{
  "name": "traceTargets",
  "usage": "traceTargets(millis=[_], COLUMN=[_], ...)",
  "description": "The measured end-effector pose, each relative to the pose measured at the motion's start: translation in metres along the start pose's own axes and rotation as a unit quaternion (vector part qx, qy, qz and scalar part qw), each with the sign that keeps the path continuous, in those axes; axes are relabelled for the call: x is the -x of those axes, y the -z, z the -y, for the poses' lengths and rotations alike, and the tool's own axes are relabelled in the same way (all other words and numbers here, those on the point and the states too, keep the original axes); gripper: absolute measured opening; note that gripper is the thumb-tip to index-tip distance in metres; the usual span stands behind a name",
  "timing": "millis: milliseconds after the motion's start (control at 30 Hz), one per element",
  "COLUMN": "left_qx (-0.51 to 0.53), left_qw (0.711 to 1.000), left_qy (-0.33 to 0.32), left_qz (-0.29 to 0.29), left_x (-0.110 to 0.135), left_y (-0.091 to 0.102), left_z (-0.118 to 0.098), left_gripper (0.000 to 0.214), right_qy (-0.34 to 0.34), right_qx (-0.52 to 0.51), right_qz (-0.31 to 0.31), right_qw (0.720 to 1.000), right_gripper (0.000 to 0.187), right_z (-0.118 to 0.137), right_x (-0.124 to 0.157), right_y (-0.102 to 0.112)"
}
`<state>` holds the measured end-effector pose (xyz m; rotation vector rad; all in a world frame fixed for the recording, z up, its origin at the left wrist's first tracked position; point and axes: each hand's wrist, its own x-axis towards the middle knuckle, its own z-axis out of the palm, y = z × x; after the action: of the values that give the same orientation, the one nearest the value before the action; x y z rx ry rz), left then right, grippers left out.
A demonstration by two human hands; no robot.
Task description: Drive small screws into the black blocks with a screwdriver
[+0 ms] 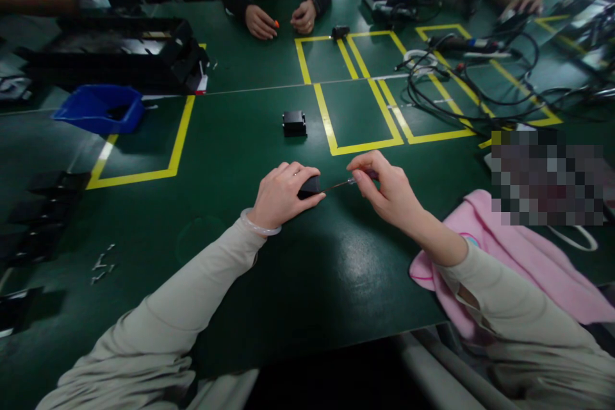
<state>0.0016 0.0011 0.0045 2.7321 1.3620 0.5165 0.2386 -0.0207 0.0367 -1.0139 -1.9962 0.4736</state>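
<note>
Right, your left hand (283,195) lay curled over a small black part (310,186) on the green table (230,160), fingers closed round it & pinning it down. Your right hand (390,191) pinched a slim screwdriver (353,180) btwn thumb & fingertips, its tip touching the part just past your left fingertips. A second black block (294,123) sat well beyond both sets of fingers, beside a yellow tape box (358,146). Loose screws (102,262) lay well left of your left wrist. A pink cloth (509,256) lay under your right forearm. Opp. side, far past your fingers, a co-worker's hand (262,22) rested on the table, sth. orange at its fingertips.
</note>
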Motion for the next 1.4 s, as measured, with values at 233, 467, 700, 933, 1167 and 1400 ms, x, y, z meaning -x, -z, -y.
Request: traceTargets(millis=[233,467,700,933,1167,1400], left_qx=[0.001,0.001,-0.001,0.001,-0.003,0.006], left_qw=[1.0,1.0,1.0,1.0,1.0,1.0], left_qy=[0.003,-0.001,-0.002,-0.001,-0.003,-0.002], left_qz=[0.0,-0.004,-0.004,-0.004,-0.004,-0.004], left_x=[-0.001,-0.0001,-0.0001,0.0,0.0001,-0.0004], left_y=[-0.0003,-0.0009,-0.0008,-0.0007,-0.0006,-0.0009], left_z=[-0.0003,0.0005,0.0005,0.0006,0.0005,0.0007], left_gripper=[0.045,0.045,0.046,0.044,0.045,0.045], right_qy=[0.003,0.001,0.003,0.007,0.004,0.005], right_qx=[0.0,0.01,0.004,0.002,0.004,0.003], right_qz=[0.005,-0.001,0.01,0.002,0.001,0.005], right_qw=[1.0,1.0,1.0,1.0,1.0,1.0], right_gripper=[0.01,0.008,0.006,0.006,0.007,0.008], right_z=[-0.0007,0.0002,0.0009,0.0005,0.001,0.0001], right_x=[0.0002,0.0006,0.0006,0.001,0.001,0.0009], right_y=[0.0003,-0.0005,0.0002,-0.0005,-0.0007,-0.0005])
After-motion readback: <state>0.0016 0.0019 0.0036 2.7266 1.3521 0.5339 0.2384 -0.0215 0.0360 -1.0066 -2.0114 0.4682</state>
